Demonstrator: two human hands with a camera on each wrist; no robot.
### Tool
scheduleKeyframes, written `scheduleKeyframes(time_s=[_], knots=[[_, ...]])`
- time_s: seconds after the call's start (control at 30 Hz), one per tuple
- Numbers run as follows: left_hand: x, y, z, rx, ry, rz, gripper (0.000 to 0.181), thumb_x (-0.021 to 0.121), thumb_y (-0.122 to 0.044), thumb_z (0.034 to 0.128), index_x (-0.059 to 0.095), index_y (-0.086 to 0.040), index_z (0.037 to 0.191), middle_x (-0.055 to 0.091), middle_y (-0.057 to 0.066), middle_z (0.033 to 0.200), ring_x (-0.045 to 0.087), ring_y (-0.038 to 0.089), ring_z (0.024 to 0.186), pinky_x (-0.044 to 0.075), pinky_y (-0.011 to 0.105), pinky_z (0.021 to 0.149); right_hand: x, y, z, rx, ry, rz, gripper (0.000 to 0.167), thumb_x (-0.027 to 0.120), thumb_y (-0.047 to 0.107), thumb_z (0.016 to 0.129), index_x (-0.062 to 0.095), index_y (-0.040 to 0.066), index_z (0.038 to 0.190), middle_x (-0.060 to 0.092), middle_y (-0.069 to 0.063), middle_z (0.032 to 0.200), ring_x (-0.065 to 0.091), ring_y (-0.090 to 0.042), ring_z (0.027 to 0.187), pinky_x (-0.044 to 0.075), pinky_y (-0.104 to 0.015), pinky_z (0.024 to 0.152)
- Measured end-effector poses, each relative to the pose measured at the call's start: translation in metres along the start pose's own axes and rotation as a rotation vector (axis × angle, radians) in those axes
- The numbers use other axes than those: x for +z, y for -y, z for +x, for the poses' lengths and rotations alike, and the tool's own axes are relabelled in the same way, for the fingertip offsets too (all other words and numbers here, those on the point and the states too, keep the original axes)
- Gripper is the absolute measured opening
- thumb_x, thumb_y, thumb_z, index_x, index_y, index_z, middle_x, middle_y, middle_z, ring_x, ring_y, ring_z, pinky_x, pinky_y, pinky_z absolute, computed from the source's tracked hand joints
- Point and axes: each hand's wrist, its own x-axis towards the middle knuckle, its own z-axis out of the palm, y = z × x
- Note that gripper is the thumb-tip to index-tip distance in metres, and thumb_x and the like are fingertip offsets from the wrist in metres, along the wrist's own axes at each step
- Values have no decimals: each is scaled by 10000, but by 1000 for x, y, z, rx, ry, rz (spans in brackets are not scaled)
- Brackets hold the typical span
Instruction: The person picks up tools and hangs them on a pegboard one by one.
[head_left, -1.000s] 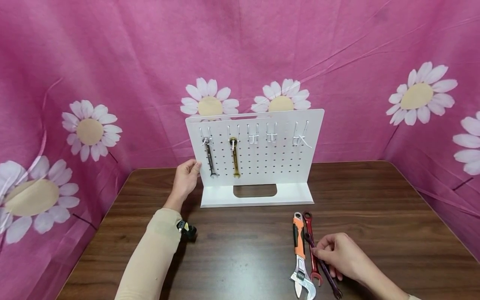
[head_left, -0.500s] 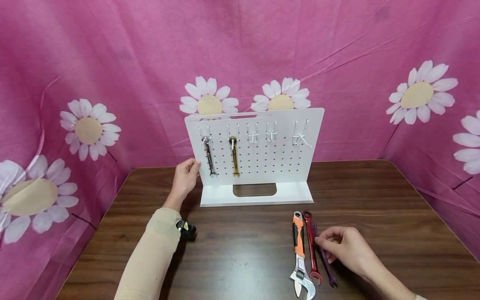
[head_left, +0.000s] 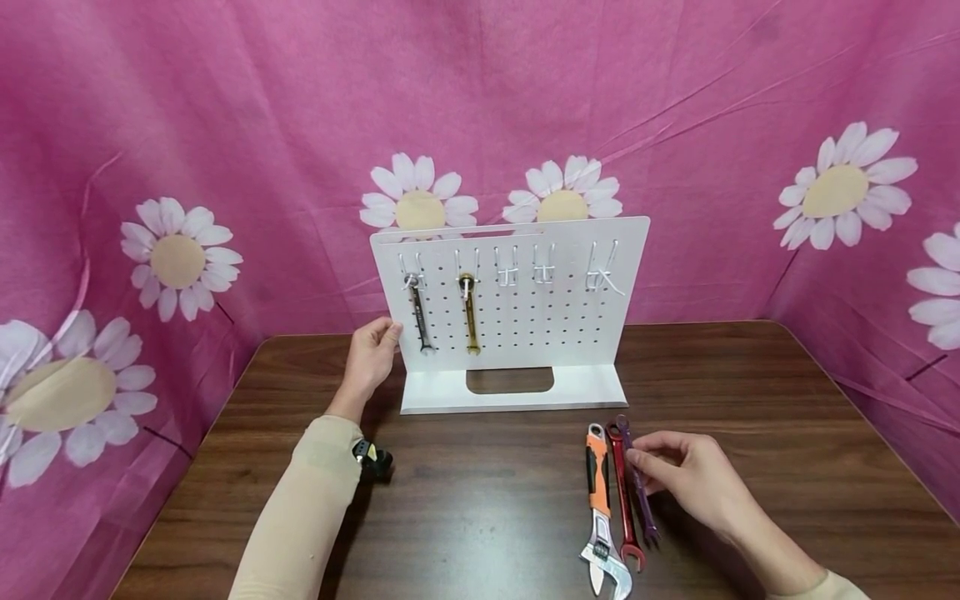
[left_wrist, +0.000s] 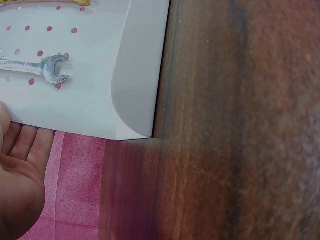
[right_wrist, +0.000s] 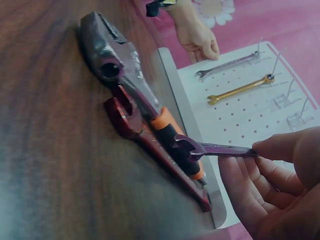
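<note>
My left hand [head_left: 371,354] grips the left edge of a white pegboard [head_left: 517,333], its thumb on the front. A silver combination wrench [head_left: 421,317] and a gold combination wrench [head_left: 471,317] hang from hooks on the board's left side. Between thumb and fingers, my right hand [head_left: 697,475] pinches a purple combination wrench [right_wrist: 225,149]; the right wrist view shows it raised off the table, open end toward the camera. Left of it lie a red combination wrench [head_left: 622,492] and an adjustable wrench [head_left: 598,471] with an orange and black handle, nearly side by side.
More white hooks [head_left: 543,273] stick out from the middle and right of the pegboard. The board stands on a flat base with a cutout on the brown wooden table [head_left: 465,508]. A pink flowered cloth [head_left: 480,100] hangs behind.
My right hand has moved forward, away from me, carrying the purple wrench, which is now up and roughly in line with the red one. My left hand stays on the board.
</note>
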Motion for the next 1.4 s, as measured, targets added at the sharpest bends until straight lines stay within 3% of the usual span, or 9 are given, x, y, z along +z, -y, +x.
scheduleKeyframes(time_s=[0.37,0.67,0.97,1.1,1.4], knots=[[1,1,2,-9,-3,-21,306,579,-169,1131,725,99,1114,774,238,1004,639,1,822,614,511,1008,5,15,14,-70,-62,24,273,735,89,1021,723,-114,1202,810,-154,927,747,-126,684,632,-301,670],[2,1,0,-12,-7,-26,304,583,-168,1128,728,98,1102,775,234,996,645,3,818,612,515,1007,10,29,24,-126,-70,81,284,733,75,1023,715,-121,1227,813,-181,982,760,-113,707,646,-316,690],[3,3,0,-5,-7,-33,282,589,-142,1123,726,102,1089,774,175,938,651,-4,806,625,500,981,17,45,35,-172,-95,22,253,754,121,1016,756,-62,1191,794,-127,974,713,-57,748,620,-284,672],[2,4,0,0,-9,-26,284,589,-150,1124,728,96,1089,778,167,941,651,-6,812,626,496,981,21,52,42,-190,-105,2,225,751,138,1021,767,-26,1174,784,-114,934,703,-93,743,603,-288,653],[2,4,1,-2,-6,-29,311,580,-167,1129,723,107,1098,774,234,980,642,3,815,625,479,987,31,65,55,-219,-101,49,220,751,130,1019,764,-32,1168,788,-137,979,696,-52,769,613,-240,700]])
